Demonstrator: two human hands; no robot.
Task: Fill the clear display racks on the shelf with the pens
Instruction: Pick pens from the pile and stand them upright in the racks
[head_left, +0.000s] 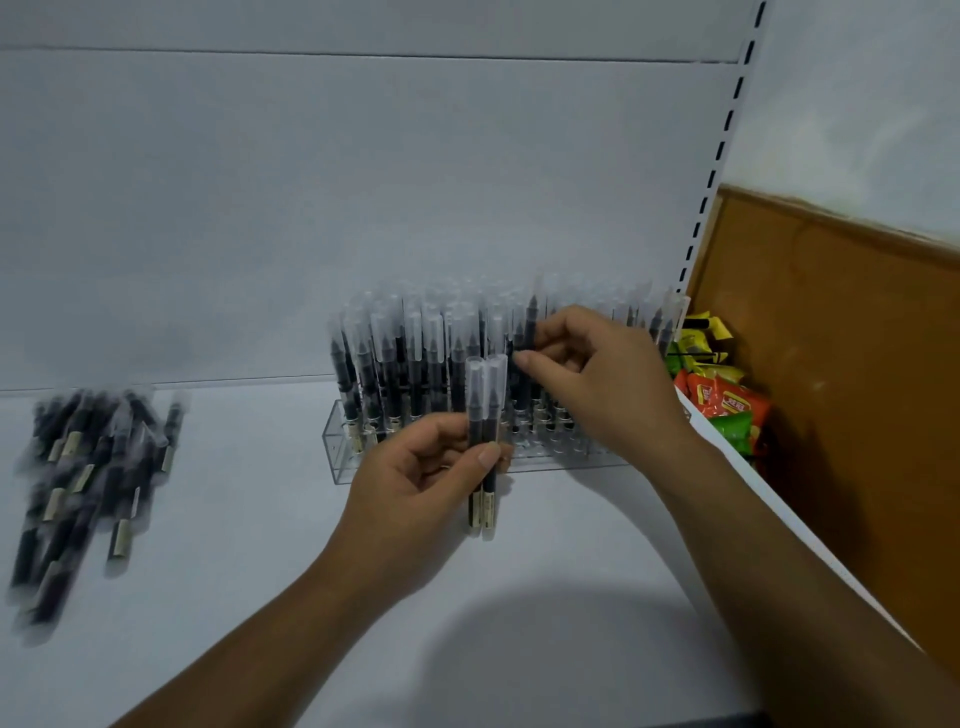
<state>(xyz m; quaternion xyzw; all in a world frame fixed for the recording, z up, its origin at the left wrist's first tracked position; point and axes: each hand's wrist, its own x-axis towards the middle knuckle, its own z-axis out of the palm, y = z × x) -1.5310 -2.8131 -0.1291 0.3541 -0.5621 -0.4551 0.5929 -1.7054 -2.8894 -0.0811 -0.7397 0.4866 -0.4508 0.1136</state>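
Centrally, the left hand (421, 467) pinches two capped pens (485, 410) upright between thumb and fingers, just in front of the clear display rack (340, 452). The right hand (597, 374) pinches the barrel of one pen (531, 319) standing among the rack's crowded rows. Well apart to the left, a loose pile of pens (88, 478) lies on the white shelf (260, 545). Snack packets (727, 405) sit past the shelf's right edge.

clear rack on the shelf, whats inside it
The clear rack holds many black pens standing upright, clear caps up. The right hand covers part of its right side, so those slots cannot be seen.
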